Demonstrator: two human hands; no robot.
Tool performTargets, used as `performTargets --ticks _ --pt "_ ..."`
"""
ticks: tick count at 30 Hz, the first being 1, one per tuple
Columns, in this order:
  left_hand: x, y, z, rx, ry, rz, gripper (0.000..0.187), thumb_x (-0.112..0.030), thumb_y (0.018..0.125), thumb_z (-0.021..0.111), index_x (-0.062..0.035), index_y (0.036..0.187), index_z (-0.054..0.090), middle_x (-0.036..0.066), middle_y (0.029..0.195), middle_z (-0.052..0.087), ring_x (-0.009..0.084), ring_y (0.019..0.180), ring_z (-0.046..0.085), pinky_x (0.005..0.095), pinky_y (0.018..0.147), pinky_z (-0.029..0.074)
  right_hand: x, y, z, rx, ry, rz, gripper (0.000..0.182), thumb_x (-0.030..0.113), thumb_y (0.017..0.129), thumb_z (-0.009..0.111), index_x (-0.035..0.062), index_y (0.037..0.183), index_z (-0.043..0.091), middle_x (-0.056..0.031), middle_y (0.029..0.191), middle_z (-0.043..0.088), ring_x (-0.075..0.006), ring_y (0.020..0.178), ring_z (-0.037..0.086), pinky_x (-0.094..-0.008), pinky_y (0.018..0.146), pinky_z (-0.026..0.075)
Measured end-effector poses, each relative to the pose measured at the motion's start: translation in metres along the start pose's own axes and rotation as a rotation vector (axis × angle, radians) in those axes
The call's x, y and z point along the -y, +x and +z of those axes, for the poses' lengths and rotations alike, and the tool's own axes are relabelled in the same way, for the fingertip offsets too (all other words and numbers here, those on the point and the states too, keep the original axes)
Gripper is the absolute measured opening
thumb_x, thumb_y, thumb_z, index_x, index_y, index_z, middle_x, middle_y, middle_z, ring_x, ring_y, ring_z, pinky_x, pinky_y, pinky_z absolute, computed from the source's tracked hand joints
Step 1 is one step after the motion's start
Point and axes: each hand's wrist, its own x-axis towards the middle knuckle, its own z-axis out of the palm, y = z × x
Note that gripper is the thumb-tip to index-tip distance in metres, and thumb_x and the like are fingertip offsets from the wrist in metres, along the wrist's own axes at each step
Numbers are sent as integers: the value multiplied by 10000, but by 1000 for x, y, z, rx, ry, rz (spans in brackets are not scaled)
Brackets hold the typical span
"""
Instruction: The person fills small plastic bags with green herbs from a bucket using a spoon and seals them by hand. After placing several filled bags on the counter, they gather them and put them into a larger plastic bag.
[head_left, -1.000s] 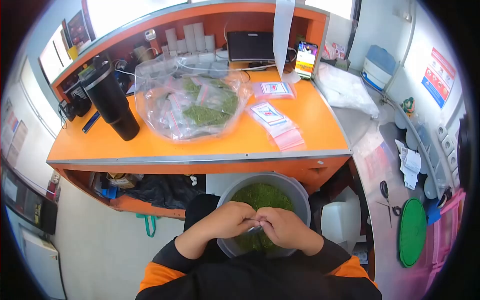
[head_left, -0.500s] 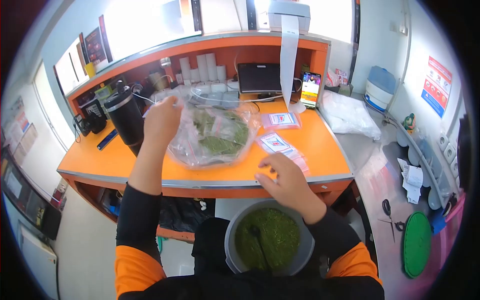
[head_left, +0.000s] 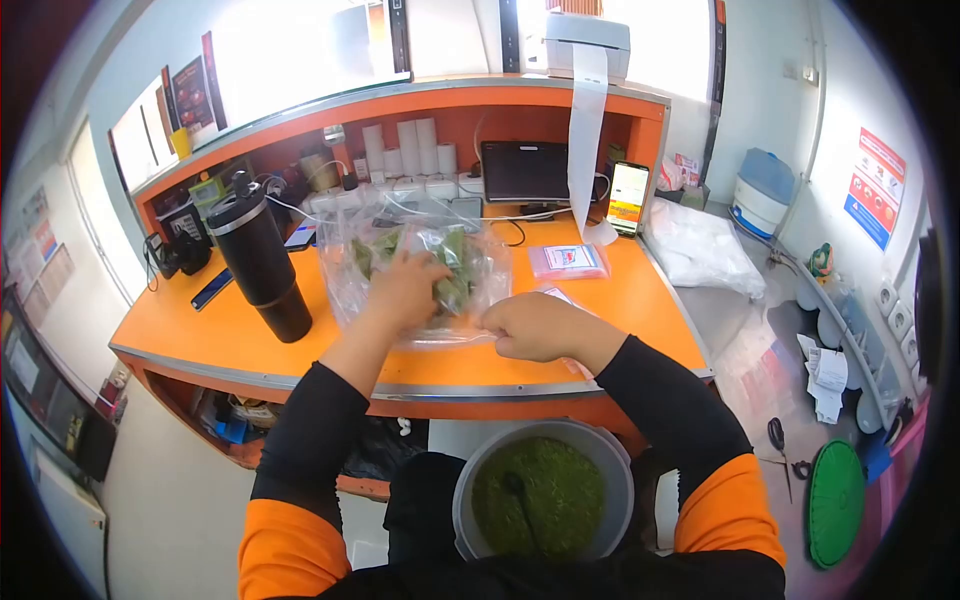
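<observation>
A large clear plastic bag (head_left: 345, 270) holding flat packets of green stuff (head_left: 455, 270) lies on the orange desk. My left hand (head_left: 405, 290) reaches over the packets at the bag's mouth, fingers apart and nothing seen in them. At the bag's right edge, my right hand (head_left: 545, 328) is closed, pinching the plastic bag's rim. Beneath that hand, small printed bags are mostly hidden; another printed bag stack (head_left: 568, 262) lies behind. In front of my body stands a grey bucket (head_left: 462, 500) of chopped green matter, with a dark spoon (head_left: 520, 500) in it.
A black tumbler (head_left: 262, 265) stands left of the bag, near a phone (head_left: 212, 288). Paper hangs from a printer (head_left: 587, 50) beside a propped phone (head_left: 628, 200). To the right are a white bag (head_left: 700, 245), scissors (head_left: 782, 450) and a green lid (head_left: 836, 505).
My left hand has come down from the bag's upper left onto the packets. My right hand has moved left and closed on the bag's edge. The propped phone's screen has changed.
</observation>
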Motion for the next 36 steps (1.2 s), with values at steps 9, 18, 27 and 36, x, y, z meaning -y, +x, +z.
performTargets --ticks 9,18,27,36 --pt "-9 -12 -36 -181 -34 250 384 -212 682 714 -165 1058 649 95 1152 562 280 1098 492 393 895 421 15 -5 -13 -395 63 -7 140 113 742 548 69 873 529 -153 839 551 -346 776 563 -427 660 445" --pt "-14 -37 -80 495 -54 -107 757 -693 827 334 -33 1004 657 173 929 660 353 930 601 480 905 385 42 -38 7 -580 -24 -35 336 86 724 600 87 1045 501 -168 1049 477 -350 899 558 -440 697 477" --pt "-41 -126 -102 -175 59 -101 587 -565 682 662 -100 1040 658 116 1000 641 301 1186 454 722 949 59 32 -133 17 -602 -85 246 393 153 712 637 88 1095 583 -185 1168 532 -334 1083 521 -404 865 460" --pt "-80 -177 -48 -571 -318 179 373 -393 655 757 -143 911 652 31 1029 591 280 1119 484 594 1056 74 -29 -179 76 -569 -184 377 330 189 777 638 108 1094 594 -75 1176 572 -305 1107 508 -489 973 335"
